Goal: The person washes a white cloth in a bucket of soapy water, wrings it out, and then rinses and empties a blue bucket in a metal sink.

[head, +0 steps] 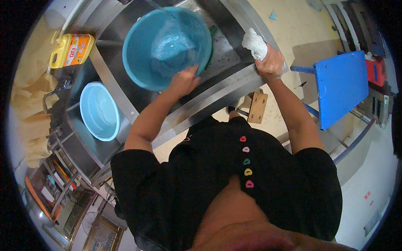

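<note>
A large blue plastic basin (135, 59) stands in the steel sink (226, 40), with water in its bottom. A thin stream of water (161, 8) falls into it from the top of the view. My left hand (185, 81) grips the basin's near rim, its fingers curled over the edge and slightly blurred. In my right hand (272, 64) is a bunched white cloth (255, 44), held above the sink's front right corner. Part of something dark green (211, 47) shows between the basin's right side and the sink floor.
A smaller light blue basin (100, 113) sits in the left sink compartment, beyond a steel divider (110, 78). Behind it stands a yellow jug (73, 51) bearing writing. A blue-topped stool (342, 89) is to my right, and a small wooden stool (258, 107) is under the sink's edge.
</note>
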`<state>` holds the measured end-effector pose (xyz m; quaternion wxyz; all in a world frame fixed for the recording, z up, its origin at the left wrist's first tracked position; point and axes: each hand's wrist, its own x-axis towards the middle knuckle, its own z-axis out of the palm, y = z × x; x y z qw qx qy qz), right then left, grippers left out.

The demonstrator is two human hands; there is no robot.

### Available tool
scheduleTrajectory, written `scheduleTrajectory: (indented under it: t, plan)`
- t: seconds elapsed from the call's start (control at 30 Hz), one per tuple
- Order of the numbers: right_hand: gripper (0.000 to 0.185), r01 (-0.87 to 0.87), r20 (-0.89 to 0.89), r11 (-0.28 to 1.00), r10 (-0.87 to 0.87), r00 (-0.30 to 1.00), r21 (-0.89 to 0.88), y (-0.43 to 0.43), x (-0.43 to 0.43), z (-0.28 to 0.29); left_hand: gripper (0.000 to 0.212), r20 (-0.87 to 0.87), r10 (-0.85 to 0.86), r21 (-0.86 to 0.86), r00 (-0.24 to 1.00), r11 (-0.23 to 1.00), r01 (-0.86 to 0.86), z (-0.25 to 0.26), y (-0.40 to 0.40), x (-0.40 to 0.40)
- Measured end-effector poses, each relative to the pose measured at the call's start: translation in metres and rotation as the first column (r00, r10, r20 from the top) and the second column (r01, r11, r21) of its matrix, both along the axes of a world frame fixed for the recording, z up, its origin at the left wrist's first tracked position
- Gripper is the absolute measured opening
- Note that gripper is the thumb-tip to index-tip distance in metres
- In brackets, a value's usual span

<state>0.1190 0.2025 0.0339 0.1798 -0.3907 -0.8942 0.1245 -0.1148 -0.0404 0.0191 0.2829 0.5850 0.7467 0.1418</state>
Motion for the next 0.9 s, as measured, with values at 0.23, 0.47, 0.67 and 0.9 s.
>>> scheduleTrajectory:
  t: [0.23, 0.47, 0.67, 0.9]
  plan:
    - [0.046, -0.017, -0.078, 0.993, 0.027, 0.997, 0.117, -0.002, 0.002, -0.010, 0.043, -0.191, 0.189, 0.143, 0.963, 0.976, -0.163, -0.007, 0.097, -0.062]
    - [0.057, 0.008, 0.029, 1.000, -0.009, 1.000, 0.021, -0.005, 0.000, 0.001, 0.051, 0.067, 0.050, 0.018, 0.996, 0.999, -0.051, -0.033, 0.013, -0.050]
    - [0.056, -0.014, 0.035, 1.000, 0.013, 0.999, 0.023, -0.001, 0.002, 0.004, 0.051, 0.102, 0.137, 0.131, 0.985, 0.980, -0.150, -0.030, -0.006, -0.044]
    - [0.051, 0.069, 0.164, 0.994, -0.054, 0.985, -0.087, -0.003, -0.008, 0.019, 0.039, 0.026, 0.417, 0.400, 0.908, 0.828, -0.392, -0.001, -0.004, -0.048]
